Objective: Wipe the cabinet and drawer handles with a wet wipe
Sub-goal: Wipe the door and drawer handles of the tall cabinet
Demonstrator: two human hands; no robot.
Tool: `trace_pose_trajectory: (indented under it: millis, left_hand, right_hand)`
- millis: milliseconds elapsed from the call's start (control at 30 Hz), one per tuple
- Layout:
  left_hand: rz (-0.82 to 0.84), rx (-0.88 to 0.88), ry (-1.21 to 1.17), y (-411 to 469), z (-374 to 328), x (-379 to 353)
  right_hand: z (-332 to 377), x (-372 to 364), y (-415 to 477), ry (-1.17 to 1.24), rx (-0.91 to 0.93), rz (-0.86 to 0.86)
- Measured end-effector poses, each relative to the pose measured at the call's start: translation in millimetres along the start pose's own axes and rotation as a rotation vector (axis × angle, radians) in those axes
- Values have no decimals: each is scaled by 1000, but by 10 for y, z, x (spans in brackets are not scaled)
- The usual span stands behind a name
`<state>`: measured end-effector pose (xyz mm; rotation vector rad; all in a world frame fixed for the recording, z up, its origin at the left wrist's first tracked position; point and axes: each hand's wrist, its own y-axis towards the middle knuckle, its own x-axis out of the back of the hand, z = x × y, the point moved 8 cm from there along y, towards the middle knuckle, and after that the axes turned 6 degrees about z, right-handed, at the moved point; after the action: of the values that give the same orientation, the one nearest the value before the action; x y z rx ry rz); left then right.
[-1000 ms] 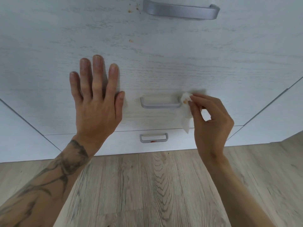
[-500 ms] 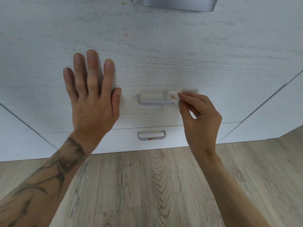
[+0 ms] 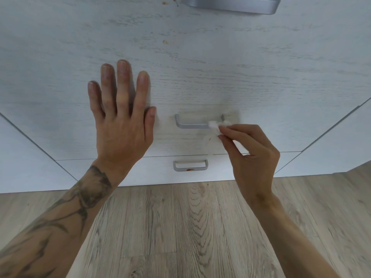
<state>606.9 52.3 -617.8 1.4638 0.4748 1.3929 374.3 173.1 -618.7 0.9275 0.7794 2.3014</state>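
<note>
- Head view: three grey handles, namely top handle point(image 3: 230, 5) at the upper edge, middle handle point(image 3: 192, 124) at centre, bottom handle point(image 3: 190, 165) below it.
- One wet wipe point(image 3: 215, 126) touches the middle handle's right end, pinched by the right hand point(image 3: 251, 155).
- Left hand point(image 3: 120, 125), centre left, spread flat on the drawer front point(image 3: 261, 77).

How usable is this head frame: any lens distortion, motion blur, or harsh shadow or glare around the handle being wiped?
Head view: wide-angle bowing bends the cabinet seams outward; light is soft and even, no glare; only a faint shadow beside the left hand. The wet wipe and the right hand look slightly blurred; the middle handle and lower handle stay readable; the top handle is cropped.
</note>
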Motion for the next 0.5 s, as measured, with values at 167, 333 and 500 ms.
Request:
trace_pose_trajectory:
  millis: [167,333,500]
  left_hand:
    - [-6,-5,-25,5,6,-3]
    - [-8,-6,-31,2,7,-14]
    - [-20,-6,-30,2,14,-37]
  right_hand:
    - [56,-41,-18,-55,100,-68]
    - [210,-179,14,-109,181,-40]
    - [449,-445,67,-99,244,18]
